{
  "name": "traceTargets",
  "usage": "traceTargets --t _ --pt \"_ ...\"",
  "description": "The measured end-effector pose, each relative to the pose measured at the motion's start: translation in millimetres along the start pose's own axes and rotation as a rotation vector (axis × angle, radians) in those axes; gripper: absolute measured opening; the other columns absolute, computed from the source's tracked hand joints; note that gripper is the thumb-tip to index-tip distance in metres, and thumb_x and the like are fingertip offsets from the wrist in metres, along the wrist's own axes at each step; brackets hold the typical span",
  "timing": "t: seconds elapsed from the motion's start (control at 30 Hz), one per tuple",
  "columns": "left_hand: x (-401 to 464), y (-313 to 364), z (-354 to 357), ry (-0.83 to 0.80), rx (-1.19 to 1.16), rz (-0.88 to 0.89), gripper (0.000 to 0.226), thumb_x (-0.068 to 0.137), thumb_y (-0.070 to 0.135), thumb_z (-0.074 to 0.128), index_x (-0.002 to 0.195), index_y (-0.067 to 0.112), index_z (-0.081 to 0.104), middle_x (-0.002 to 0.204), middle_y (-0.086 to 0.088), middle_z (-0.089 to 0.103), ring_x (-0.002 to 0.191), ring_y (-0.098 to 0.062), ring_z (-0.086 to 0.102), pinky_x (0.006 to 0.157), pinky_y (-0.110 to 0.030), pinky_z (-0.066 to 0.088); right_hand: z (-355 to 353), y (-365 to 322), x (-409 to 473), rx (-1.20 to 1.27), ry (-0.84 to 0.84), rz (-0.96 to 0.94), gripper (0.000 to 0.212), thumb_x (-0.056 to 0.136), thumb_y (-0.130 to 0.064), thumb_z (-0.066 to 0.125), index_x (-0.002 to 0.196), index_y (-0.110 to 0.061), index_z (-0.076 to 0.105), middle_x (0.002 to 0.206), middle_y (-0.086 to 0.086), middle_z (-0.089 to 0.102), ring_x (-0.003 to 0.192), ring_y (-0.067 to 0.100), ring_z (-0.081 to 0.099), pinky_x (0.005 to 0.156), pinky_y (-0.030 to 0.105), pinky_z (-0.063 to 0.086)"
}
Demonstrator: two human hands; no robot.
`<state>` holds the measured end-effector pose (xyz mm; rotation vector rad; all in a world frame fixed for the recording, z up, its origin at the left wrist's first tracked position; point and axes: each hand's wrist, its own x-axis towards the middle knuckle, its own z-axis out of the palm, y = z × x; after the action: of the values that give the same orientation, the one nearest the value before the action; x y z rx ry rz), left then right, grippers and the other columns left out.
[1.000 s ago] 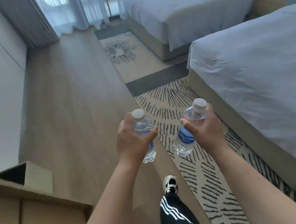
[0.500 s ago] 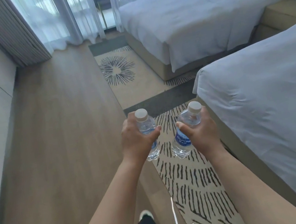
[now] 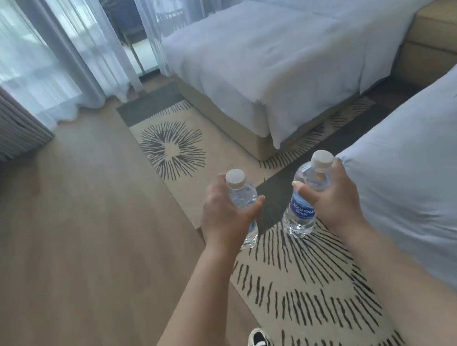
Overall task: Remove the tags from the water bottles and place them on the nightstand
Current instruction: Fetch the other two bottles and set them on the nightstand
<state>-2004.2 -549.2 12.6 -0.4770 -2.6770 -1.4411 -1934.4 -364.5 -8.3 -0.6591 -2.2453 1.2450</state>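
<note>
Wood floor [image 3: 79, 254] and patterned rug [image 3: 312, 287] under me, two white beds [image 3: 278, 55] ahead, daylight through sheer curtains [image 3: 35, 56].

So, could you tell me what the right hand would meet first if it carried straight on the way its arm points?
Probably the near bed: the right hand, holding its bottle, is already beside that bed's corner. Depth is unclear, so it might pass over the rug instead.

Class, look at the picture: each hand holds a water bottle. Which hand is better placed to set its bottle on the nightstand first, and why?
Probably the right hand. Its bottle is on the side of the nightstand, far right between the beds. The left hand and its bottle are farther off.
</note>
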Motion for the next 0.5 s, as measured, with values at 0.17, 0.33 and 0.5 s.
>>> traceTargets --t 0.17,0.33,0.5 --pt "117.3 -3.1 30.3 -0.057 0.002 0.010 0.051 0.066 0.040 0.082 0.103 0.027 0.050 0.097 0.003 0.058 0.086 -0.016 0.056 0.070 -0.030 0.043 26.5 -2.3 96.7 0.014 0.095 0.070 0.049 0.070 -0.049 0.071 0.105 -0.030 0.042 0.100 -0.005 0.060 0.084 0.003 0.057 0.056 0.004 0.039" --pt "222.0 -4.2 87.7 -0.157 -0.056 0.035 0.052 0.065 0.039 0.082 0.104 0.026 0.051 0.099 0.003 0.059 0.090 -0.016 0.057 0.076 -0.033 0.048 41.7 23.2 192.7 -0.028 0.151 0.143 0.049 0.071 -0.046 0.073 0.104 -0.031 0.041 0.101 -0.005 0.060 0.086 0.011 0.058 0.061 0.009 0.034" --pt "337.1 10.1 172.0 -0.257 -0.056 0.080 0.055 0.063 0.043 0.082 0.105 0.025 0.051 0.100 0.002 0.059 0.090 -0.019 0.058 0.080 -0.042 0.050 39.1 62.8 310.4 -0.065 0.225 0.168 0.046 0.073 -0.043 0.074 0.103 -0.031 0.040 0.102 -0.006 0.060 0.087 0.013 0.057 0.062 0.009 0.034"
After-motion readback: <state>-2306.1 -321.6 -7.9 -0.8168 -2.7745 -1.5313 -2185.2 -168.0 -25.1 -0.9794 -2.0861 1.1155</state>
